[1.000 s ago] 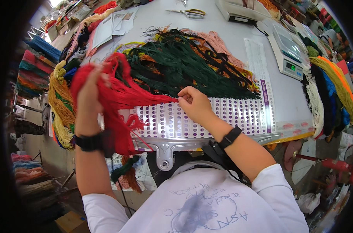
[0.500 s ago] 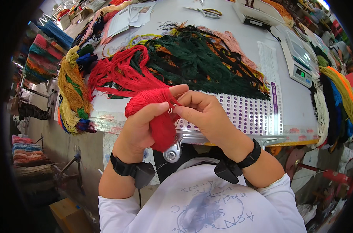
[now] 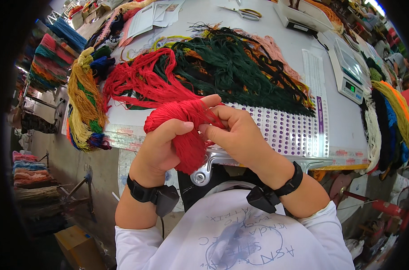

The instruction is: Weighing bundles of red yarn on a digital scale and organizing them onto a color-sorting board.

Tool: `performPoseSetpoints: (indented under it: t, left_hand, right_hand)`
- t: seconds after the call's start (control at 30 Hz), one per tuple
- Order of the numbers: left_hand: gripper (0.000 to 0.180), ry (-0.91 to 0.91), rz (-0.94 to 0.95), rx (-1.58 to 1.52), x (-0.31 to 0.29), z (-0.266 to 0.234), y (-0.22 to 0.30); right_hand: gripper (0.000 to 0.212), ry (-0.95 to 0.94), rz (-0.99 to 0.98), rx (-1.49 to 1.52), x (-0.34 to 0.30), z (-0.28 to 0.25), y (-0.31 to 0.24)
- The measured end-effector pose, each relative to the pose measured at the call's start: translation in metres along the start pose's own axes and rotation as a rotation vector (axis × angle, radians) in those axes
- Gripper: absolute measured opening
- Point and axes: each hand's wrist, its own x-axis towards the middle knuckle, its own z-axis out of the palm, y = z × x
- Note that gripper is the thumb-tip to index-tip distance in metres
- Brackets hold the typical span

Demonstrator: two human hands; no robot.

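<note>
A thick bundle of red thread (image 3: pixel 186 150) is gripped in my left hand (image 3: pixel 161 146), thumb across its front and index finger stretched out behind it. My right hand (image 3: pixel 236 132) pinches several red strands at the bundle's right side, thumb against the fingers. From the bundle, loose red strands trail up and left onto a red heap (image 3: pixel 143 78) on the table. Beside that heap spreads a pile of dark green thread (image 3: pixel 231 67), mixed with black, orange and yellow. My fingers partly hide where the pinched strands leave the bundle.
White perforated cards (image 3: pixel 299 130) lie under the pile near the table's front edge. A digital scale (image 3: pixel 348 81) stands at the right, scissors (image 3: pixel 242 13) and papers (image 3: pixel 152 20) at the back. Thread hanks (image 3: pixel 85 103) hang over the left edge, others (image 3: pixel 386 121) over the right.
My right hand has shifted slightly, and the red strands between its fingers and the bundle are spread wider. My left hand still holds the bundle in nearly the same place.
</note>
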Motion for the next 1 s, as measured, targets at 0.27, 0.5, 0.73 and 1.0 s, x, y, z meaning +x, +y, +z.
performPoseSetpoints:
  t: [0.27, 0.5, 0.73, 1.0]
  left_hand:
    - [0.056, 0.057, 0.053, 0.106, -0.008, -0.006, 0.01]
    - [0.066, 0.191, 0.094, 0.276, -0.004, 0.0, 0.006]
    - [0.065, -0.068, -0.043, 0.23, -0.019, -0.027, 0.026]
    - [0.03, -0.086, 0.666, -0.031, -0.149, -0.142, 0.122]
  right_hand:
    - [0.005, -0.089, 0.014, 0.218, 0.0, 0.0, 0.0]
    - [0.003, -0.052, -0.012, 0.145, -0.001, -0.002, -0.007]
    - [0.011, -0.415, 0.132, 0.232, 0.007, -0.026, -0.012]
    - [0.016, 0.051, -0.019, 0.862, 0.002, -0.193, -0.024]
